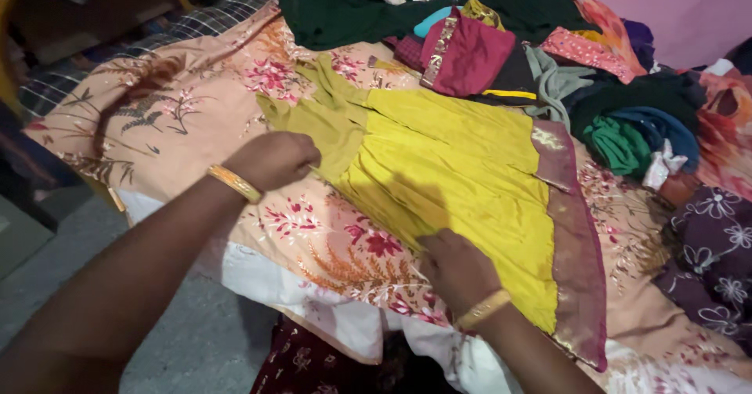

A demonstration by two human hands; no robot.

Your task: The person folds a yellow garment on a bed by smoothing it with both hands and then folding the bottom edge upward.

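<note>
A yellow dress (pixel 454 167) with an olive-green top part and a maroon and gold border (pixel 576 245) lies spread on a peach floral bedsheet (pixel 196 104). My left hand (pixel 270 160), with a gold bangle on the wrist, grips the olive-green bodice at its near edge. My right hand (pixel 454 267), also with a gold bangle, pinches the near edge of the yellow skirt close to the bed's front edge.
A heap of mixed clothes (pixel 548 57) in dark green, maroon, pink, orange and blue fills the back and right of the bed. A dark floral cloth (pixel 713 253) lies at the right. A checked blanket (pixel 188 26) sits at the back left. Grey floor (pixel 188 339) is below.
</note>
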